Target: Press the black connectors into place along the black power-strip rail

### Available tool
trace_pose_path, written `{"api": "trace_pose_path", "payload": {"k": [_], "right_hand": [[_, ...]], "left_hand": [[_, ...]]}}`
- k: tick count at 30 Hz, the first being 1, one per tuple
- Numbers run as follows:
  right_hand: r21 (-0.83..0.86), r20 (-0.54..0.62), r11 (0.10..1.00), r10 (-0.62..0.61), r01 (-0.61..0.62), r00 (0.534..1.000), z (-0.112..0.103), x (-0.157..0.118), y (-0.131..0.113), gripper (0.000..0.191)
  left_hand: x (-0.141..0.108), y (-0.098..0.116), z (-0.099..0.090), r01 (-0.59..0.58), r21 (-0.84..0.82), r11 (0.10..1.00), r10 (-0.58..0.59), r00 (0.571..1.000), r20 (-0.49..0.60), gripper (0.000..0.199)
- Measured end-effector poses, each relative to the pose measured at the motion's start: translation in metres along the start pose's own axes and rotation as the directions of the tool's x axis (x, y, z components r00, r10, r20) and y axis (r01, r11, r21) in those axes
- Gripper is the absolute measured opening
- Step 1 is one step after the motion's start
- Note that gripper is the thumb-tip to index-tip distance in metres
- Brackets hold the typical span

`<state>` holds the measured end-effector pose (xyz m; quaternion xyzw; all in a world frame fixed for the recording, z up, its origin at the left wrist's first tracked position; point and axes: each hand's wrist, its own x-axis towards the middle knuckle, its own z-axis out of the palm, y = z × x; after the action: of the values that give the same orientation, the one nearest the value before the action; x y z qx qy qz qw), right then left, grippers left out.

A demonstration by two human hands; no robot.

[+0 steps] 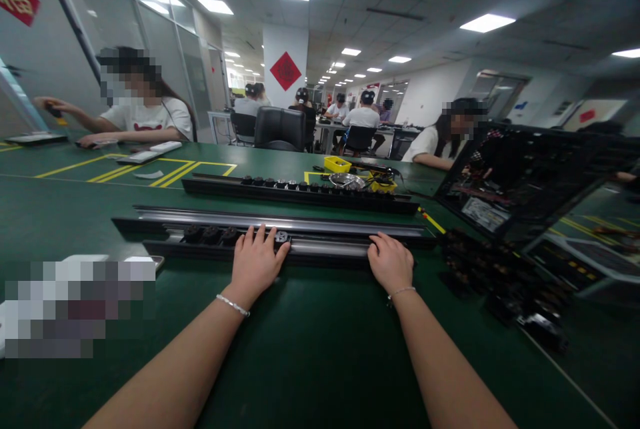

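On the green table lies a long black channel rail (327,249) with a shiny metallic inside. Several black round parts (210,235) sit in its left half. My left hand (256,261) lies over the rail's middle, fingers spread, its thumb beside a round part with a light face (281,237). What lies under the palm is hidden. Toward the right end, my right hand (393,262) has its fingers curled over the same rail. Just behind runs a second black rail (240,217), and farther back a third rail (300,194) carries a row of small round parts.
A pile of black parts (500,275) lies at right, below a large open black case (530,175). Yellow trays (337,163) and a metal dish (347,181) stand behind the rails. A blurred-out object (75,302) lies at left. Co-workers sit across the table.
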<state>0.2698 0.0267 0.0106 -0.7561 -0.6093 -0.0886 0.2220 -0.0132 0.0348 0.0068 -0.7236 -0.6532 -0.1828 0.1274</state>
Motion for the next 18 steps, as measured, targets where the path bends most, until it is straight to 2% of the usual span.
{"api": "trace_pose_path", "payload": {"k": [5, 12, 18], "right_hand": [[0.000, 0.000, 1.000, 0.001, -0.001, 1.000, -0.0004, -0.0003, -0.0004, 0.041], [0.001, 0.011, 1.000, 0.011, -0.011, 1.000, -0.0022, 0.0002, -0.0017, 0.040], [-0.007, 0.015, 1.000, 0.007, -0.007, 1.000, -0.0040, -0.0006, -0.0026, 0.041]], "left_hand": [[0.0005, -0.0002, 0.0029, -0.037, -0.080, 0.996, 0.036, 0.999, -0.015, 0.058], [0.0033, -0.0031, 0.0063, -0.025, -0.205, 0.979, 0.010, 0.997, -0.075, 0.044], [0.0021, -0.0023, 0.0025, -0.049, -0.232, 0.971, 0.026, 0.995, -0.101, 0.038]]}}
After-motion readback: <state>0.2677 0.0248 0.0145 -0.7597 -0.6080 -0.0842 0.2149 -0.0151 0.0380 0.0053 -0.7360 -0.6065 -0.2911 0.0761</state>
